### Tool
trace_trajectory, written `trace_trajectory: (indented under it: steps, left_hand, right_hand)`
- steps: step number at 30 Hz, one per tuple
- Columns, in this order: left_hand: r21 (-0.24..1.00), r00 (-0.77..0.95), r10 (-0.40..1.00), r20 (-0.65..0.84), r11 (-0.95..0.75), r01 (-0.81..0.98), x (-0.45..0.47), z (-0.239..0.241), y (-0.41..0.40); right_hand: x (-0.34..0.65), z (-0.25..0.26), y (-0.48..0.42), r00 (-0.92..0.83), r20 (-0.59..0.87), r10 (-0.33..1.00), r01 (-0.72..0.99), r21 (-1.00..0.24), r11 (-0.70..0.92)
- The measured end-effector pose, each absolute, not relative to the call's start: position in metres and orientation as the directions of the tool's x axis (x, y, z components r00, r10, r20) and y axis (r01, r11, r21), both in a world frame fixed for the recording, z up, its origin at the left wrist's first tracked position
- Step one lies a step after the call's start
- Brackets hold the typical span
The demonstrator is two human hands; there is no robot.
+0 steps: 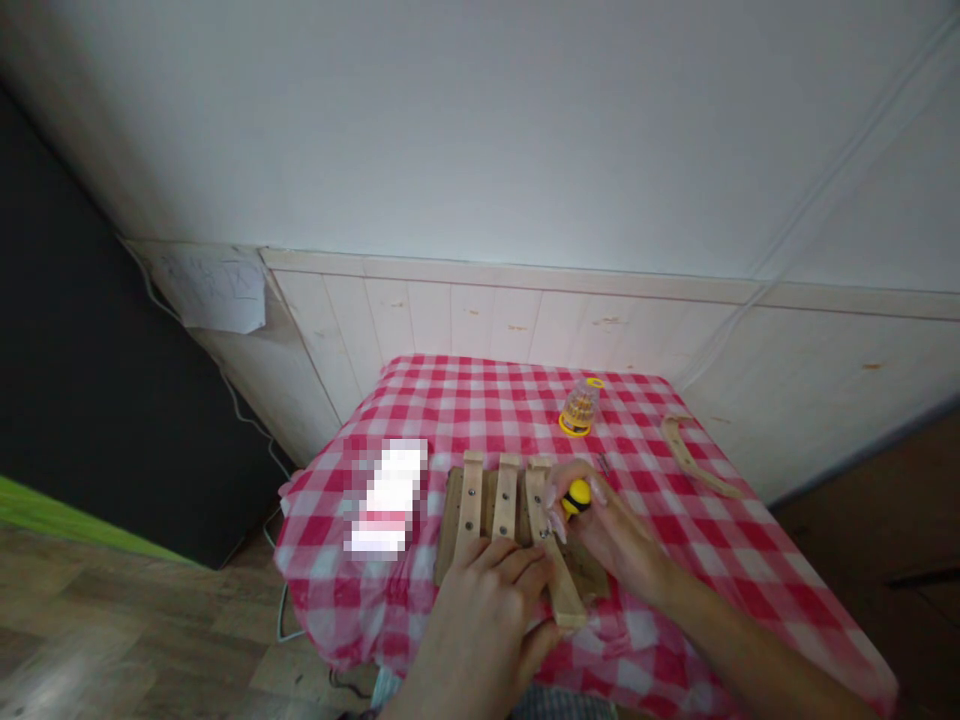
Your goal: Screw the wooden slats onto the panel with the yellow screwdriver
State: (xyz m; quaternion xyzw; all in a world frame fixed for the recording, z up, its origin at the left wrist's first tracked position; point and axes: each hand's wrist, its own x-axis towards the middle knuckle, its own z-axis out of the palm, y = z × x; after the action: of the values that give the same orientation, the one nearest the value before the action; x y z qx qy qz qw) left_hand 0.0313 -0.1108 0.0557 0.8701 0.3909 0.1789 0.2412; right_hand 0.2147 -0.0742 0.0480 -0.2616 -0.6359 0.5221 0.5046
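Observation:
Three pale wooden strips lie over a brown board (448, 520), among them a left strip (472, 480) and a middle strip (506, 482). Dark screw heads show in them. My left hand (495, 590) lies across the strips, its fingers bent against the right strip (568, 600) and its thumb beside that strip's near end. In my right hand (611, 530) is a screwdriver (577, 496) with a yellow and black handle, the fingers closed around it. Its tip points down at a screw (545, 535) in the right strip. The left hand hides parts of the strips.
A clear cone-shaped bit case (580, 408) with yellow ends stands behind the board. Small metal pieces (603, 463) lie near my right hand. At the right is a curved wooden piece (694, 458). A blurred-out bright object (390, 497) lies left on the checked tablecloth (465, 385).

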Motion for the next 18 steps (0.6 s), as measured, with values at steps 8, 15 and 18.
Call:
trace_trajectory:
  steps: [8, 15, 18]
  left_hand:
    - [0.552, 0.632, 0.761, 0.147, -0.594, 0.586, 0.031, 0.053, -0.111]
    - [0.548, 0.625, 0.760, 0.176, -0.604, 0.579, 0.031, 0.051, -0.110]
    - [0.552, 0.627, 0.759, 0.176, -0.604, 0.575, 0.030, 0.052, -0.111]
  right_hand:
    - [0.207, 0.057, -0.075, -0.413, 0.435, 0.800, -0.210, -0.900, 0.382]
    - [0.201, 0.044, -0.069, -0.331, 0.403, 0.853, -0.375, -0.886, 0.273]
    - [0.201, 0.042, -0.070, -0.328, 0.382, 0.864, -0.370, -0.893, 0.255]
